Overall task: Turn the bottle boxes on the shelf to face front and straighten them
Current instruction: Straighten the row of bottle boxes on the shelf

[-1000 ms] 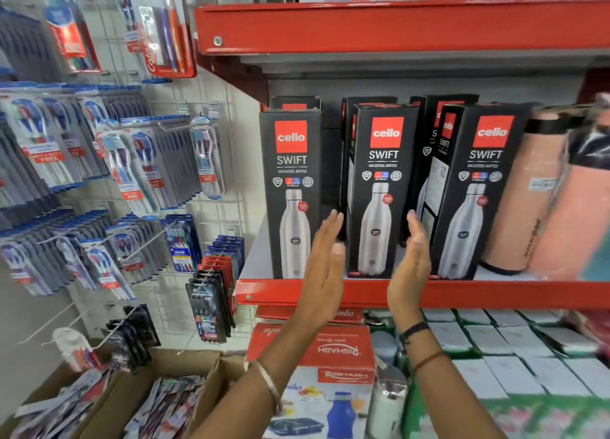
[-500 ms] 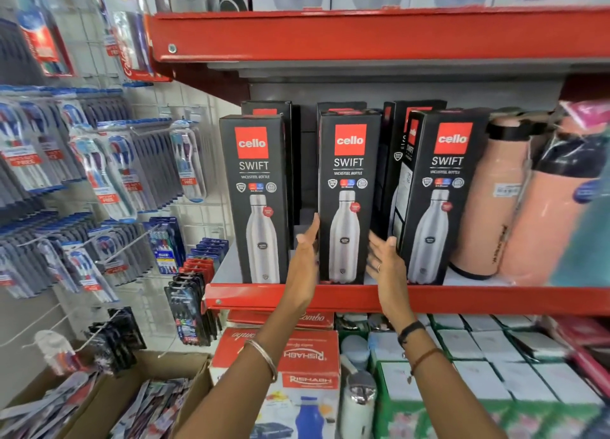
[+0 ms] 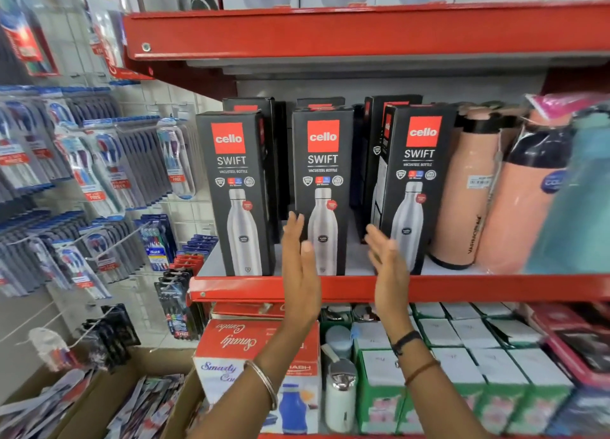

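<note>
Half a second ago both hands gripped the middle black Cello Swift bottle box (image 3: pixel 321 194). Now the left hand (image 3: pixel 302 267) and right hand (image 3: pixel 386 263) have released it, palms flat and open, flanking it.

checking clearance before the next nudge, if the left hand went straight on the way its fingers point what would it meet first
Probably nothing at first: the left hand points up and back into the gap between the left box and the middle box. Depth is unclear, but a rear box looks next in line.

Black bottle boxes (image 3: pixel 322 194) carry red logo squares and silver bottle pictures, standing on a red shelf (image 3: pixel 495 286) beside peach flasks (image 3: pixel 468 191) with black collars.
</note>
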Demonstrator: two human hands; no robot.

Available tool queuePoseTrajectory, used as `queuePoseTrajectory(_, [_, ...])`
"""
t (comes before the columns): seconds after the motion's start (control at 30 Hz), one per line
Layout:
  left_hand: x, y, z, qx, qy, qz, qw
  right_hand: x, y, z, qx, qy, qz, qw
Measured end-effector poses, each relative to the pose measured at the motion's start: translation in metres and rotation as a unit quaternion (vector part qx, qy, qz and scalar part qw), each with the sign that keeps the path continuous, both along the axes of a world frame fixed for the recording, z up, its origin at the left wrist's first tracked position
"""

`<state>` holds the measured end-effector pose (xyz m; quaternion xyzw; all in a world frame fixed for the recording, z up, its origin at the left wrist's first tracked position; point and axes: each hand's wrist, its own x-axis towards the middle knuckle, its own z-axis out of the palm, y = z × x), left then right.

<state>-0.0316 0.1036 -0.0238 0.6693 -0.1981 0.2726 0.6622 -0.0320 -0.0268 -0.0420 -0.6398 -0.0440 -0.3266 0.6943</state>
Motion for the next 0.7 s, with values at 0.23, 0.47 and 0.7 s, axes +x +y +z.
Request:
queuePoseTrajectory(0.23, [-0.004, -0.074, 0.008, 0.083, 0.009, -0.136, 0.987, -0.002, -0.072, 0.016, 0.027, -0.058, -0.138, 0.988])
queuePoseTrajectory(0.47, [0.029, -0.103, 0.016, 0.053, 0.149, -0.167, 0.973, 0.019, -0.110, 0.010, 0.050, 0.059, -0.028, 0.997])
queuePoseTrajectory(0.7, [0.026, -0.101, 0.008, 0.081, 0.131, -0.133, 0.979, 0.010, -0.120, 0.007, 0.052, 0.079, 0.004, 0.996])
